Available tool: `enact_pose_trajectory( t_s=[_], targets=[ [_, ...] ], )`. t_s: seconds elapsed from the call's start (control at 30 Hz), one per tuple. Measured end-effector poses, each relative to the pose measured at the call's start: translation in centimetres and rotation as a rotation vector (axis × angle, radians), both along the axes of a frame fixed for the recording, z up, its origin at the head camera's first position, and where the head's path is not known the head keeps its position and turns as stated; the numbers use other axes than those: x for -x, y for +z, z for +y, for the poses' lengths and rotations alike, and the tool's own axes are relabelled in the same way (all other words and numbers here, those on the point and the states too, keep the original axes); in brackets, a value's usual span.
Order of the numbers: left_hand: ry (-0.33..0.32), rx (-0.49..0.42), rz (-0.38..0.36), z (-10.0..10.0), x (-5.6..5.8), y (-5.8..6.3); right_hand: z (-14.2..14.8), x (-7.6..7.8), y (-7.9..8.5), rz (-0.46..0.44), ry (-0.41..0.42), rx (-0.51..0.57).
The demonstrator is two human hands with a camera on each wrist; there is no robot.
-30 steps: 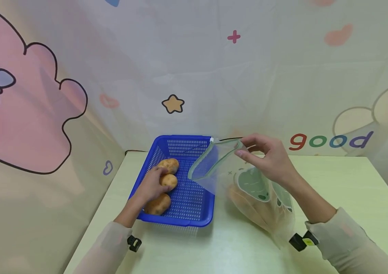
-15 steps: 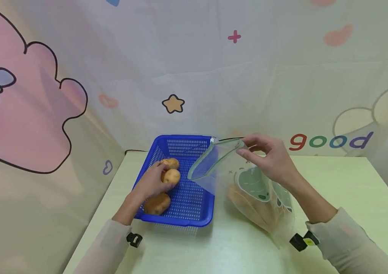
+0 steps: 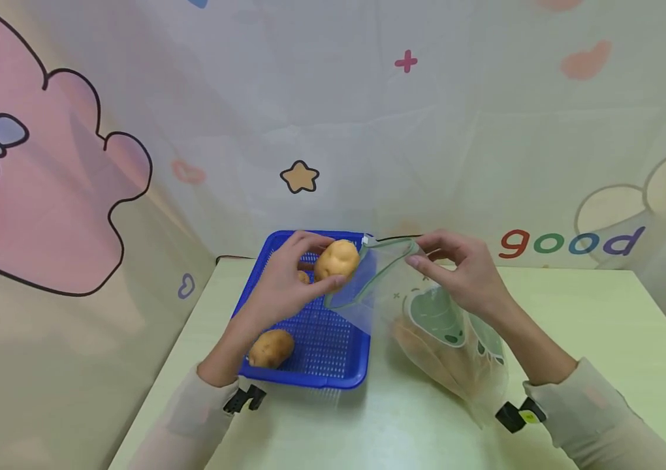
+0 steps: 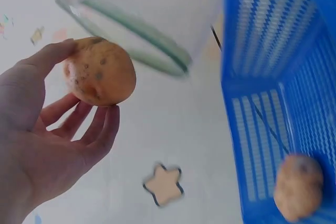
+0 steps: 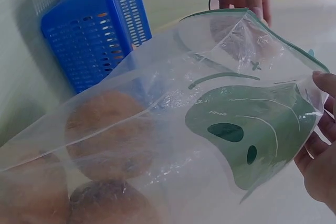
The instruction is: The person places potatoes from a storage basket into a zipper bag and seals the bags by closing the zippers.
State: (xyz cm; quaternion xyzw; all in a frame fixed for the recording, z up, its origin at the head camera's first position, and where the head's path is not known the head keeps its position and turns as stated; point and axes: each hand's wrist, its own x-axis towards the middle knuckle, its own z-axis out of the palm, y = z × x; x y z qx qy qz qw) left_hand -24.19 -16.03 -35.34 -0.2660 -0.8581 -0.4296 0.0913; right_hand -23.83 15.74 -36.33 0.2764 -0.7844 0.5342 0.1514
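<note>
A pale potato [image 3: 337,261] is held above the basket, at the mouth of the bag; whether it touches the bag's edge cannot be told. The person's left hand [image 3: 280,277] pinches it between thumb and fingertips. The right hand [image 3: 462,267] pinches the rim of the clear, green-printed bag [image 3: 433,316], whose green-edged mouth gapes towards the potato. Inside the bag, at least three rounded brown shapes [image 5: 107,135] show through the plastic, low down. The blue slotted basket [image 3: 327,382] stands just beside, holding one brown potato [image 3: 271,348] in its near left corner and another potato [image 3: 303,277] farther back, mostly hidden by the left hand. Both containers rest on a pale green table [image 3: 574,326], before a printed cloth [image 3: 368,163].
</note>
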Motion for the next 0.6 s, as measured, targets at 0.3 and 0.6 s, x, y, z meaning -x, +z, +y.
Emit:
enact_pose_trajectory(
  t_s=[0.3,0.6],
  targets=[
    [-0.084,0.025,-0.088,3.5,0.0,-0.2,0.1,0.0,0.3,0.021,-0.003,0.012],
    [-0.055,-0.078,-0.136,2.1,0.8,-1.0,0.3,0.1,0.1,0.022,-0.03,0.039]
  ],
)
